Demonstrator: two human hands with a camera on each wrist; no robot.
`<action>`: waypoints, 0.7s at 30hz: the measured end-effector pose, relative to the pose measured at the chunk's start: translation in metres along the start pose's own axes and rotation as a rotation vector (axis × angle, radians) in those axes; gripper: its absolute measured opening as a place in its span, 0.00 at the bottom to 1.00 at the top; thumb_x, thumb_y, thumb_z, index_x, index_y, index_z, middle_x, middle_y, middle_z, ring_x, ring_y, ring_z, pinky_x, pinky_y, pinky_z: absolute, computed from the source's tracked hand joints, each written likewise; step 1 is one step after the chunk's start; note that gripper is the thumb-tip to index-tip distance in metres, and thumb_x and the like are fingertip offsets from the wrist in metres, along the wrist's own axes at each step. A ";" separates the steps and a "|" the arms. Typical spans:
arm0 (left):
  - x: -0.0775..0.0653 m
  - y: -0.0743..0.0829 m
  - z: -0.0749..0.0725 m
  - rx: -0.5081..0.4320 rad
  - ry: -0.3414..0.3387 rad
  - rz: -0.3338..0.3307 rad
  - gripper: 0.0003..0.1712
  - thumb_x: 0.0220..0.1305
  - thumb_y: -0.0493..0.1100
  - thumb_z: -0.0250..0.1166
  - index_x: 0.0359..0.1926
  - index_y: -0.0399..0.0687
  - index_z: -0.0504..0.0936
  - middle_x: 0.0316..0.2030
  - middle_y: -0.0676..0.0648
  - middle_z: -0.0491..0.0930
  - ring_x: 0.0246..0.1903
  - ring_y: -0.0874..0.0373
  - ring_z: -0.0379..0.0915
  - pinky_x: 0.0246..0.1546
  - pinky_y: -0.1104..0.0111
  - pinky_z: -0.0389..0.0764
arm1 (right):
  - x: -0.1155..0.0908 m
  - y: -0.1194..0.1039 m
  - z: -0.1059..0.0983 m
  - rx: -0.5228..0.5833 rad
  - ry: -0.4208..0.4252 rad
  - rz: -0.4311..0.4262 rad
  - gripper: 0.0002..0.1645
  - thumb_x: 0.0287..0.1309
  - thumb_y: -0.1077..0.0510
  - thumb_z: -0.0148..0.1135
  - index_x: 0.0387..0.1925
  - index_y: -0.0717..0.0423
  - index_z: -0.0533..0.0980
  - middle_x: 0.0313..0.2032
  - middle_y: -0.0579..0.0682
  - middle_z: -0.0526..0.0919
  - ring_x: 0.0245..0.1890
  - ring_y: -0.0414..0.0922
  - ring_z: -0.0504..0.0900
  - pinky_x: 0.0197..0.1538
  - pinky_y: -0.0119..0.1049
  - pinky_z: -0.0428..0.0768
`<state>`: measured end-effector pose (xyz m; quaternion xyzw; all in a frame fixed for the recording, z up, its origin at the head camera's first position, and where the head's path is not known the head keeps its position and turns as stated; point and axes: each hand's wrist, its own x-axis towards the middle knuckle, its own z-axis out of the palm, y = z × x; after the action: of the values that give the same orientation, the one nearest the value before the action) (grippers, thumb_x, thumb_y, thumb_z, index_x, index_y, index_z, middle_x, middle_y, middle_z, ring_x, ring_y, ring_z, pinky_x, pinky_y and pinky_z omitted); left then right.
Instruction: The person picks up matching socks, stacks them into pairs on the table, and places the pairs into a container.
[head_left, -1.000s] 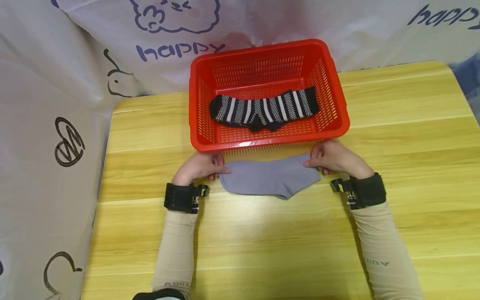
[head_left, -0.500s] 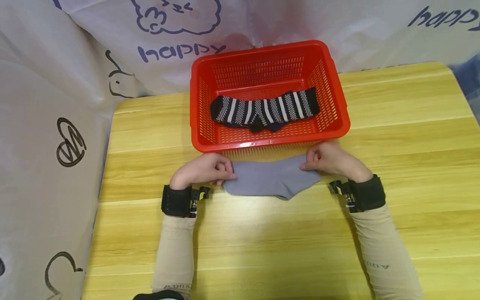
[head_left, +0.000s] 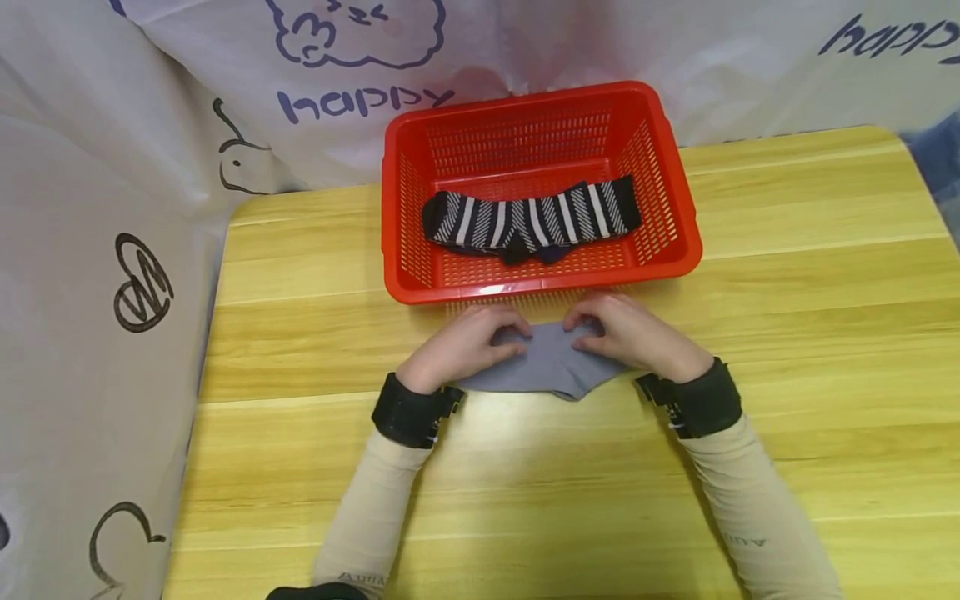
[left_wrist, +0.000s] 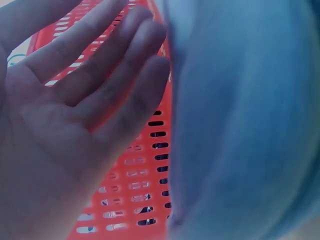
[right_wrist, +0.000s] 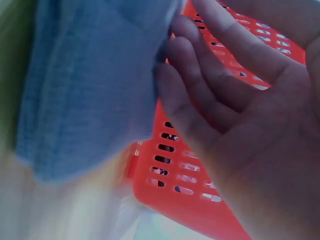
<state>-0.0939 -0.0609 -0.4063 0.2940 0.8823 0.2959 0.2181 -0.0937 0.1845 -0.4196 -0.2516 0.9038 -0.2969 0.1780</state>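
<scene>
A grey ankle sock (head_left: 543, 367) lies flat on the table, just in front of the red basket. Over its left part is my left hand (head_left: 472, 342), thumb and fingers apart and bent over the fabric. My right hand (head_left: 626, 333) is in a like pose above the right part, close to the left one. Both wrist views show loosely bent fingers beside the sock's edge: the left hand (left_wrist: 75, 100) by the sock (left_wrist: 240, 120), and the right hand (right_wrist: 250, 110) by the layered, blurred sock (right_wrist: 100, 85). Neither hand visibly pinches it.
The red plastic basket (head_left: 540, 287) stands at the table's back edge. Inside it lie black-and-white striped socks (head_left: 532, 218) with dark blue fabric beneath. A white printed cloth (head_left: 600, 50) hangs behind the wooden table (head_left: 555, 500).
Both hands have left the sock's ends and moved inward over its middle, the left one rightward and the right one leftward. The sock lies nearly where it was.
</scene>
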 end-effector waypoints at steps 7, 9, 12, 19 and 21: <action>0.003 0.000 0.005 0.114 0.035 -0.019 0.14 0.65 0.42 0.65 0.50 0.45 0.83 0.49 0.47 0.84 0.52 0.53 0.79 0.58 0.60 0.76 | 0.001 0.001 0.002 -0.064 0.023 0.019 0.13 0.54 0.65 0.69 0.43 0.61 0.80 0.42 0.56 0.85 0.44 0.52 0.81 0.52 0.49 0.78; 0.003 -0.001 0.007 0.151 0.044 -0.026 0.14 0.65 0.41 0.66 0.50 0.44 0.83 0.49 0.46 0.84 0.52 0.53 0.79 0.58 0.60 0.76 | 0.000 0.003 0.002 -0.077 0.036 0.025 0.13 0.54 0.66 0.68 0.43 0.62 0.80 0.42 0.56 0.85 0.44 0.52 0.81 0.53 0.50 0.78; 0.003 -0.002 0.008 0.195 0.060 -0.021 0.14 0.64 0.40 0.66 0.50 0.43 0.83 0.49 0.46 0.84 0.52 0.52 0.79 0.58 0.60 0.76 | -0.001 0.007 0.001 -0.088 0.053 0.025 0.11 0.54 0.66 0.68 0.41 0.63 0.80 0.40 0.56 0.85 0.42 0.52 0.82 0.51 0.49 0.78; 0.001 -0.002 0.008 0.232 0.065 -0.022 0.12 0.62 0.38 0.68 0.47 0.41 0.83 0.46 0.45 0.84 0.48 0.52 0.80 0.54 0.61 0.78 | -0.002 0.011 -0.001 -0.087 0.079 0.023 0.05 0.53 0.67 0.68 0.33 0.60 0.80 0.31 0.52 0.83 0.34 0.47 0.79 0.42 0.43 0.76; 0.000 -0.002 0.008 0.228 0.059 -0.030 0.11 0.62 0.38 0.68 0.45 0.41 0.84 0.43 0.45 0.84 0.45 0.52 0.80 0.51 0.61 0.79 | -0.003 0.011 -0.002 -0.089 0.083 0.032 0.04 0.53 0.67 0.68 0.32 0.59 0.80 0.31 0.51 0.83 0.33 0.47 0.78 0.41 0.43 0.76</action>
<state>-0.0908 -0.0589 -0.4133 0.2949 0.9206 0.1987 0.1614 -0.0963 0.1943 -0.4247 -0.2322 0.9267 -0.2635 0.1340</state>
